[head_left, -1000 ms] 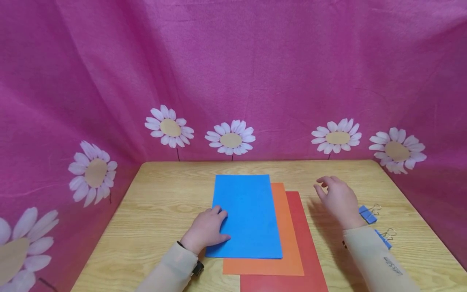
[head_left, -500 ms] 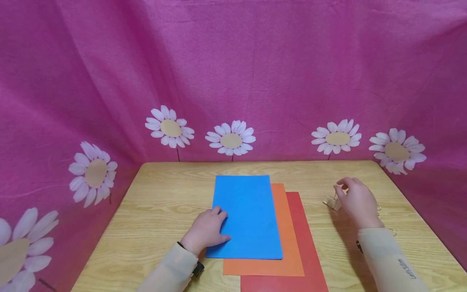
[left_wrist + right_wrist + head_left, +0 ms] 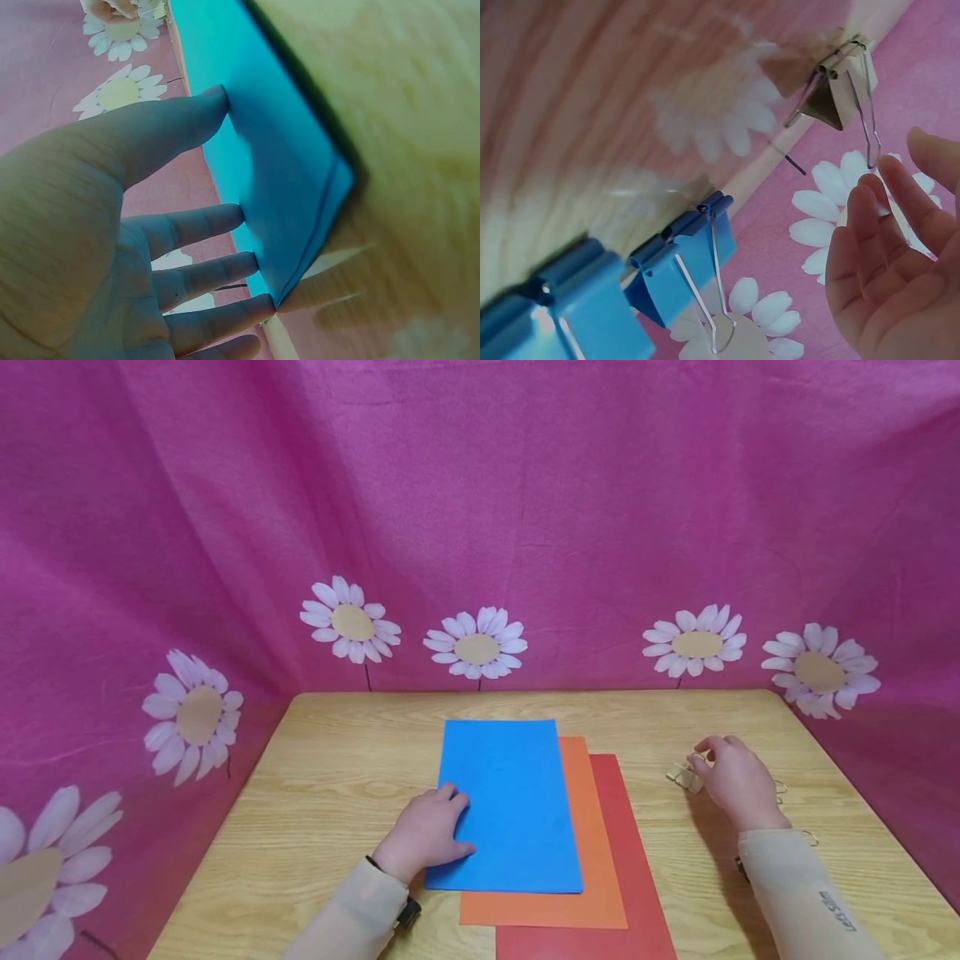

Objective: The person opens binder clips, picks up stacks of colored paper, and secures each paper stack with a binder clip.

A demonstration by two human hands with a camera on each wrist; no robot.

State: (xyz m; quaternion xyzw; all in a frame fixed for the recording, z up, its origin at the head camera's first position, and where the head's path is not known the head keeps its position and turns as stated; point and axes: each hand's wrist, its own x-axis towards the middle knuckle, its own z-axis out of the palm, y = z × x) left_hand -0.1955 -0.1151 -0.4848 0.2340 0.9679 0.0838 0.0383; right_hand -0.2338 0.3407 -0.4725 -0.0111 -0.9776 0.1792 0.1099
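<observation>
Fingers spread, my left hand rests its fingertips on the lower left of the blue sheets. These lie over an orange sheet and a red sheet, staggered to the lower right. Right of the paper, my right hand is loosely bent beside a gold binder clip standing on the table. The right wrist view shows its index fingertip close to the clip's wire handle, thumb apart; whether they touch I cannot tell.
Two blue binder clips stand right of the gold one, mostly hidden behind my right hand and sleeve in the head view. A pink cloth with daisies surrounds the wooden table at the back and sides.
My right hand has moved right and slightly down, and the gold clip has come into view by its fingers. The blue clips are now largely covered. My left hand keeps its place.
</observation>
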